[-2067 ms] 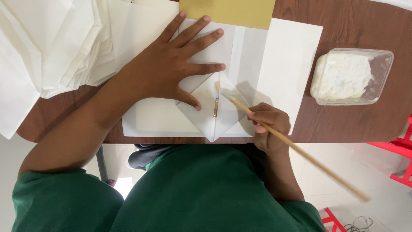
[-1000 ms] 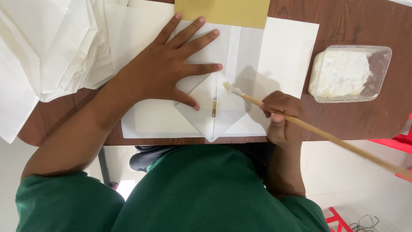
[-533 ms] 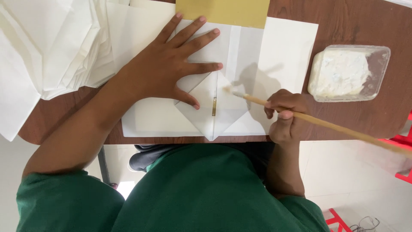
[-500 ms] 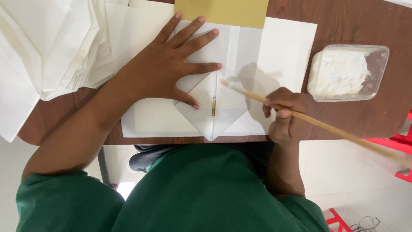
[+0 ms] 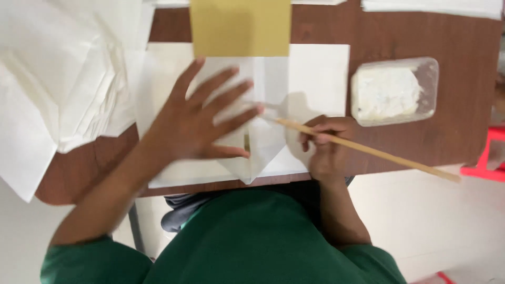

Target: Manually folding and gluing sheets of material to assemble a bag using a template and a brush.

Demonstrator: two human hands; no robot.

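My left hand (image 5: pixel 197 121) lies flat with fingers spread on a folded white paper (image 5: pixel 263 152) that has a pointed flap toward me. My right hand (image 5: pixel 326 150) grips a long thin wooden stick (image 5: pixel 379 152). The stick's tip rests on the fold near my left fingertips, and its handle sticks out to the right past the table edge. The folded paper sits on a larger white sheet (image 5: pixel 321 73) spread over the brown table (image 5: pixel 463 79).
A clear plastic tub of white paste (image 5: pixel 393 92) stands right of the sheet. A yellow-brown paper (image 5: pixel 240 27) lies at the far edge. A thick stack of white sheets (image 5: pixel 58 79) fills the left side. More white paper (image 5: pixel 431 5) shows at the top right.
The stick's tip has slid farther along the fold, away from me, toward my left fingertips. My left hand stays pressed on the paper. The view has shifted slightly.
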